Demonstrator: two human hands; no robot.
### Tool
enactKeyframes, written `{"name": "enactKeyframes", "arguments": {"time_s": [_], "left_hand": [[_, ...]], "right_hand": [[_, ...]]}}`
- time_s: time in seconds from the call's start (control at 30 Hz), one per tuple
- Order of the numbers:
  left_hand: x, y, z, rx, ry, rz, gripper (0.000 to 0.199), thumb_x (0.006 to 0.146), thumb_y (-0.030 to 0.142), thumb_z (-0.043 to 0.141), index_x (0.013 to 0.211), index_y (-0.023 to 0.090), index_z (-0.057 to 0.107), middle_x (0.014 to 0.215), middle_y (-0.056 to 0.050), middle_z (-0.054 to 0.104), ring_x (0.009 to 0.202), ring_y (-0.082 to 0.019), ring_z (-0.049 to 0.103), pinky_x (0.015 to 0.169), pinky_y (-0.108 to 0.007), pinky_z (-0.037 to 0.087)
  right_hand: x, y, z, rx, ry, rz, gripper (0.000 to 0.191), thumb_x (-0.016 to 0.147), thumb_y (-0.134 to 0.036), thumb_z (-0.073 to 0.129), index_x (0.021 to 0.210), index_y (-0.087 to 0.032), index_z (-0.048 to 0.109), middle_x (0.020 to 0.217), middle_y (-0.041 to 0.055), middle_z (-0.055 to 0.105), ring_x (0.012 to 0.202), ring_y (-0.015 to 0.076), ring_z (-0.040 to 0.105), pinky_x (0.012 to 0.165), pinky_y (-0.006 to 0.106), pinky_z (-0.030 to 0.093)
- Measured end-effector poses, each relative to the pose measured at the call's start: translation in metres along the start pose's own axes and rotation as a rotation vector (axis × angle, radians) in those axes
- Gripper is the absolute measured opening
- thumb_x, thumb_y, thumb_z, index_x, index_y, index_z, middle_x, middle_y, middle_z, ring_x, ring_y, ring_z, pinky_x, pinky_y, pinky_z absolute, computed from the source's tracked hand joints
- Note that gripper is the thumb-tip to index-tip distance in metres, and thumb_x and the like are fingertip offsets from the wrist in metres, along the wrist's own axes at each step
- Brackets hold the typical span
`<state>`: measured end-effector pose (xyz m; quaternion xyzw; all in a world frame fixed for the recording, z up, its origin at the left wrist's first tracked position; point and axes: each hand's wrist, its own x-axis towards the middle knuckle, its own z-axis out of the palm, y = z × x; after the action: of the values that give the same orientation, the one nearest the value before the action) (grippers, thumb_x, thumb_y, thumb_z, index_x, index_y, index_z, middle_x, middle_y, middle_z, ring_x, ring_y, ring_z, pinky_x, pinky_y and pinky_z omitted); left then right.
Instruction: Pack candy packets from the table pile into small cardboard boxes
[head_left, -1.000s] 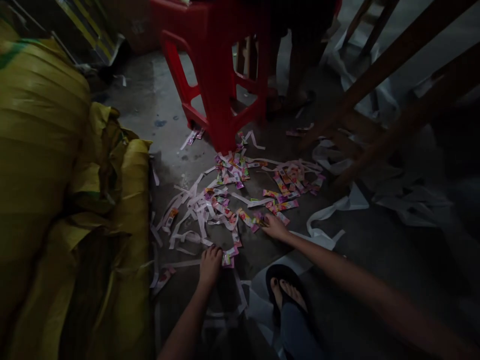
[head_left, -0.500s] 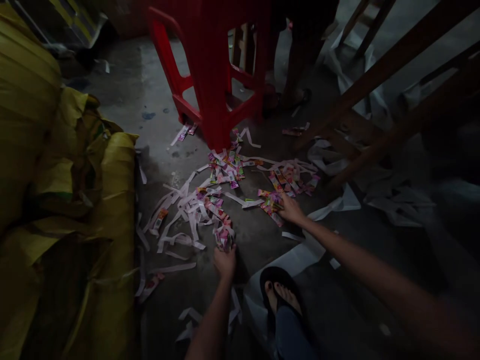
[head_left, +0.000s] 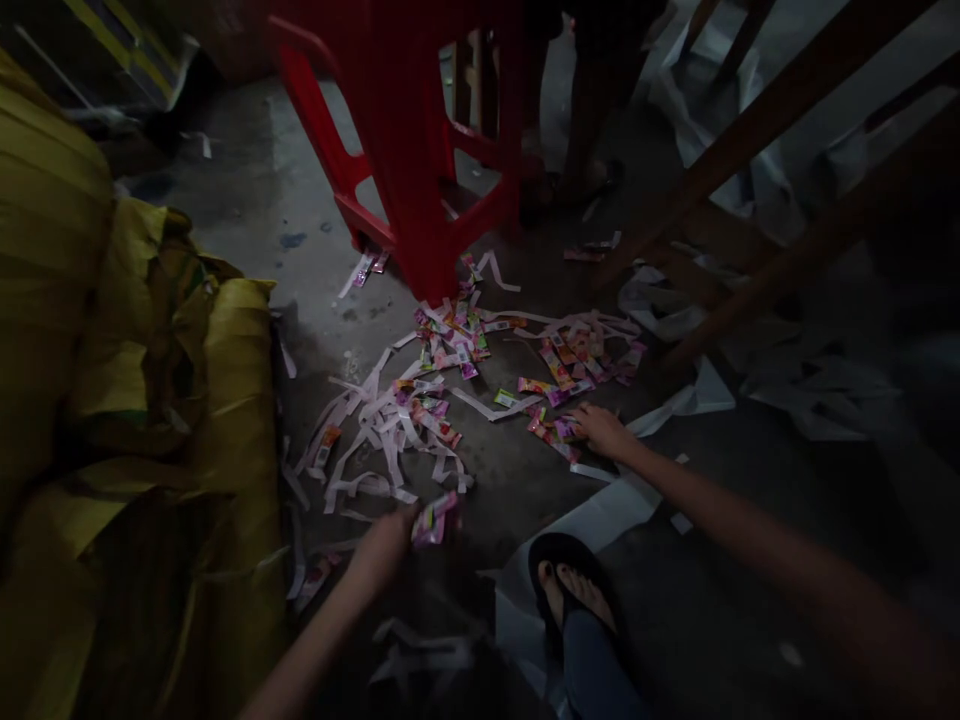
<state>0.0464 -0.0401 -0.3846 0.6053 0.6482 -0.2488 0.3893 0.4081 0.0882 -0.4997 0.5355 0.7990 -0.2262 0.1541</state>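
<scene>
My left hand [head_left: 386,545], blurred by motion, is closed around a small bunch of shiny pink and purple packets [head_left: 435,520], held low over the floor. My right hand [head_left: 600,430] reaches down to the right, its fingertips closed on small colourful packets [head_left: 553,440] lying there. More packets in orange, pink, purple and green form a pile [head_left: 454,335] by the stool leg and another pile [head_left: 592,355] farther right. Pale paper-like strips [head_left: 382,425] lie tangled on the floor to the left.
A red plastic stool [head_left: 412,180] stands ahead. Yellow sacks [head_left: 236,400] line the left side. Wooden legs [head_left: 750,130] slant across the right. Another person's legs [head_left: 585,120] show behind the stool. White sheeting [head_left: 592,515] lies beside my sandalled foot [head_left: 577,590].
My left hand has drawn back towards me and leftward with its bunch, away from the strips. My right hand has shifted slightly right and nearer, leaving some packets on the floor.
</scene>
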Motion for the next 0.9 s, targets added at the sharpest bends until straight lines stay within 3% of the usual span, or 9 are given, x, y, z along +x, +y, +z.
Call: {"name": "enactKeyframes", "arguments": {"time_s": [0.13,0.2,0.27,0.4,0.5,0.6,0.7,0.8,0.9], "left_hand": [[0.073,0.028,-0.068,0.118,0.267,0.086,0.046,0.078,0.011,0.047,0.123,0.017,0.052,0.12,-0.014,0.062,0.111,-0.025,0.058,0.092,-0.033,0.043],[0.105,0.035,-0.079,0.163,0.291,0.084,0.039,0.079,0.012,0.047,0.116,0.014,0.058,0.114,-0.017,0.064,0.112,-0.029,0.057,0.091,-0.036,0.044],[0.123,0.033,-0.073,0.187,0.281,0.068,0.033,0.079,0.011,0.046,0.108,0.013,0.063,0.109,-0.018,0.065,0.112,-0.029,0.057,0.09,-0.038,0.045],[0.121,0.012,-0.041,0.179,0.285,0.019,0.04,0.081,0.007,0.037,0.113,0.017,0.06,0.114,-0.015,0.064,0.11,-0.026,0.058,0.092,-0.039,0.044],[0.107,-0.006,-0.029,0.15,0.281,0.0,0.039,0.08,0.007,0.039,0.11,0.017,0.061,0.107,-0.015,0.067,0.108,-0.027,0.06,0.092,-0.04,0.044],[0.097,-0.019,-0.033,0.098,0.289,0.01,0.03,0.077,0.01,0.047,0.101,0.015,0.063,0.106,-0.014,0.068,0.103,-0.026,0.062,0.088,-0.036,0.046],[0.093,-0.019,-0.05,-0.077,0.355,0.083,0.026,0.078,0.017,0.051,0.102,0.015,0.06,0.107,-0.008,0.067,0.097,-0.018,0.062,0.082,-0.025,0.048],[0.103,0.01,-0.071,-0.313,0.437,0.204,0.024,0.082,0.022,0.045,0.101,0.014,0.057,0.093,-0.004,0.068,0.083,-0.016,0.063,0.072,-0.024,0.05],[0.132,0.075,-0.085,-0.333,0.46,0.305,0.027,0.085,0.025,0.045,0.105,0.011,0.057,0.095,-0.007,0.068,0.081,-0.017,0.062,0.072,-0.025,0.048]], "right_hand": [[0.001,-0.006,-0.005,0.041,0.03,0.134,0.023,0.071,-0.009,0.06,0.093,-0.013,0.063,0.109,0.0137,0.062,0.098,0.0235,0.058,0.08,0.028,0.038],[0.002,-0.014,-0.005,0.073,0.052,0.215,0.018,0.077,-0.017,0.058,0.094,-0.014,0.061,0.097,0.0129,0.065,0.091,0.0236,0.06,0.073,0.028,0.038],[0.002,-0.025,0.001,0.114,0.062,0.277,0.019,0.081,-0.028,0.057,0.096,-0.015,0.059,0.091,0.011,0.066,0.086,0.0225,0.061,0.068,0.027,0.038],[-0.004,-0.053,0.024,0.189,0.037,0.305,0.034,0.07,-0.034,0.071,0.096,-0.016,0.058,0.095,0.009,0.066,0.09,0.0225,0.061,0.068,0.025,0.039],[-0.014,-0.064,0.031,0.237,0.027,0.279,0.023,0.067,-0.025,0.072,0.084,-0.015,0.06,0.09,0.0101,0.066,0.086,0.0227,0.062,0.07,0.026,0.041],[-0.019,-0.052,0.02,0.293,0.062,0.209,0.016,0.065,-0.019,0.07,0.079,-0.017,0.062,0.09,0.0065,0.067,0.086,0.0197,0.062,0.073,0.024,0.042],[-0.005,-0.018,-0.008,0.314,0.139,0.254,0.015,0.071,-0.02,0.061,0.086,-0.017,0.063,0.084,0.005,0.068,0.078,0.0187,0.063,0.067,0.024,0.043],[0.029,0.013,-0.039,0.334,0.28,0.402,0.027,0.075,-0.026,0.057,0.099,-0.015,0.06,0.085,0.008,0.068,0.076,0.0206,0.063,0.062,0.025,0.045],[0.07,0.017,-0.056,0.402,0.359,0.567,0.045,0.069,-0.035,0.067,0.106,-0.011,0.059,0.09,0.0123,0.067,0.081,0.0246,0.064,0.063,0.028,0.047]]}}
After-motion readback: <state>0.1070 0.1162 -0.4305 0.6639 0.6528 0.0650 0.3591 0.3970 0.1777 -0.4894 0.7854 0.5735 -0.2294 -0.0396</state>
